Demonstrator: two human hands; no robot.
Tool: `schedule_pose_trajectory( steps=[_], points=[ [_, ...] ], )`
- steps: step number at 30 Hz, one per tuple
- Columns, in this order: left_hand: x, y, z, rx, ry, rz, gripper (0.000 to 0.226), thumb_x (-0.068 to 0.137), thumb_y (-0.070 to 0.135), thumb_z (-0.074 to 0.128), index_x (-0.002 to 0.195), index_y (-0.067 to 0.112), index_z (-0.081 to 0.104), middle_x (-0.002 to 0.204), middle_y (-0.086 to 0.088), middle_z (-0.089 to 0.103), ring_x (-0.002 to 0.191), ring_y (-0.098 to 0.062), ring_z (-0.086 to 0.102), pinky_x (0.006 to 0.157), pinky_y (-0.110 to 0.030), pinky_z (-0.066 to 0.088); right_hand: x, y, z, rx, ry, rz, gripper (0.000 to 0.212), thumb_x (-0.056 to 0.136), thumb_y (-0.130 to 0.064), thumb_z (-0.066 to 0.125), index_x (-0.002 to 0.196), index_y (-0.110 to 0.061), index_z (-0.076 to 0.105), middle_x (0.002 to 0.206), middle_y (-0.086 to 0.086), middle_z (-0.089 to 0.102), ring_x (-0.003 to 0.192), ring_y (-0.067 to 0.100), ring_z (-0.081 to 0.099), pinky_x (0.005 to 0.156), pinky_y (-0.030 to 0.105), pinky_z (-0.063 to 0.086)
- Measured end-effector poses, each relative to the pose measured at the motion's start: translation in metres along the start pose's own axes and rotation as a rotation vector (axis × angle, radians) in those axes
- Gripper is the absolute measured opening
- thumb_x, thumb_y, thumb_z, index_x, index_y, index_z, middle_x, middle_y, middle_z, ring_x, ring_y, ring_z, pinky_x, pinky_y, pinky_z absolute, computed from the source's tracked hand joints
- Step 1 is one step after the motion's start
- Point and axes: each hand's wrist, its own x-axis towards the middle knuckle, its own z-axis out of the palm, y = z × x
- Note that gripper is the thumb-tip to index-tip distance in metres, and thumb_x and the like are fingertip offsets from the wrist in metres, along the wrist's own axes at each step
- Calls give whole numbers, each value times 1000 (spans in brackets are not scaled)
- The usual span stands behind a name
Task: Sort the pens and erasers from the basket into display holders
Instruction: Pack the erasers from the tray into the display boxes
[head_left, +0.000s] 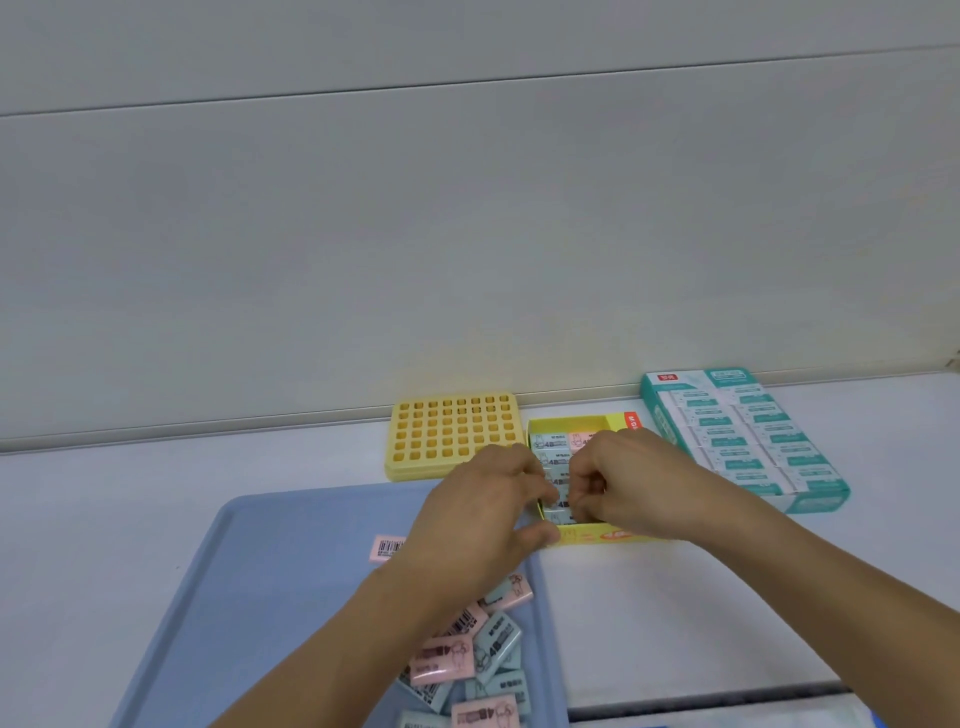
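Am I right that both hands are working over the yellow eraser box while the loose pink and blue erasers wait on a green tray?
Not quite: the tray is blue, not green. The head view shows it at lower left with the loose pink and blue erasers on it, while the left hand and right hand do work over the yellow eraser box.

Bright, even, shadowless light, soft overall focus, and wide-angle bowing of the wall seams near the edges.
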Motion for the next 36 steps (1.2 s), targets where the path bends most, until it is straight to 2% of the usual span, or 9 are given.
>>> schedule_pose_trajectory(
  steps=[5, 9, 13, 16, 18, 23, 28, 32, 36],
  points=[
    [0, -6, 3, 267, -56, 134, 42, 100, 48, 38, 133, 29, 56, 139, 18, 49, 133, -6, 28, 94, -33, 32, -6, 4, 3, 49, 110, 22, 6, 81, -28, 69, 76, -24, 70, 69, -17, 59, 76, 5, 57, 72, 24, 33],
    [3, -5, 3, 304, -109, 130, 44, 99, 49, 38, 135, 29, 54, 141, 17, 48, 135, -6, 26, 97, -34, 32, -12, 4, 3, 2, 103, -22, 10, 88, -35, 65, 84, -33, 73, 80, -19, 61, 85, 4, 50, 80, 29, 31],
    [2, -11, -20, -149, -48, -14, 38, 98, 44, 50, 134, 35, 55, 143, 18, 47, 133, -1, 35, 109, -31, 31, -12, 2, -2, 47, 129, -20, 11, 88, -34, 65, 87, -32, 76, 83, -18, 63, 86, 7, 54, 82, 30, 36],
    [-14, -33, -45, -386, 201, -150, 23, 96, 35, 56, 117, 40, 64, 123, 24, 59, 110, 8, 51, 90, -12, 38, -12, -2, -4, 248, 313, 5, 9, 88, -27, 67, 85, -29, 75, 81, -17, 63, 84, 9, 58, 90, 37, 42],
    [-33, -48, -50, -370, 196, -214, 17, 94, 33, 60, 108, 37, 68, 111, 24, 64, 99, 13, 54, 76, -4, 37, -13, -13, -3, 281, 357, -53, 8, 87, -25, 69, 84, -29, 75, 76, -18, 62, 80, 8, 58, 88, 37, 43],
    [-68, -59, -37, -253, -14, -332, 6, 91, 38, 64, 94, 39, 69, 96, 23, 63, 94, 7, 56, 76, -15, 42, -11, -52, 2, 56, 145, -234, 25, 87, -45, 65, 76, -23, 71, 69, -12, 62, 71, 6, 53, 64, 23, 29],
    [-47, -46, -31, -83, -58, -399, 22, 86, 49, 65, 85, 28, 71, 80, 14, 62, 74, 0, 57, 69, -28, 49, -9, -76, 12, -202, -47, -260, 53, 83, -56, 57, 52, -15, 44, 54, -1, 43, 62, 19, 42, 54, 32, 28],
    [-33, -43, -25, -86, -119, -433, 22, 80, 45, 72, 76, 24, 67, 75, 10, 67, 72, -6, 62, 67, -31, 53, -5, -81, 13, -105, -150, -195, 40, 79, -46, 64, 59, -13, 52, 59, 1, 51, 64, 22, 52, 57, 35, 40],
    [-30, -45, -28, -183, -143, -469, 19, 76, 37, 79, 71, 27, 63, 66, 12, 65, 59, -1, 60, 55, -20, 46, -9, -75, 17, 64, -73, -92, 19, 83, -36, 63, 75, -20, 56, 77, -3, 58, 75, 15, 55, 64, 33, 43]
  ],
)
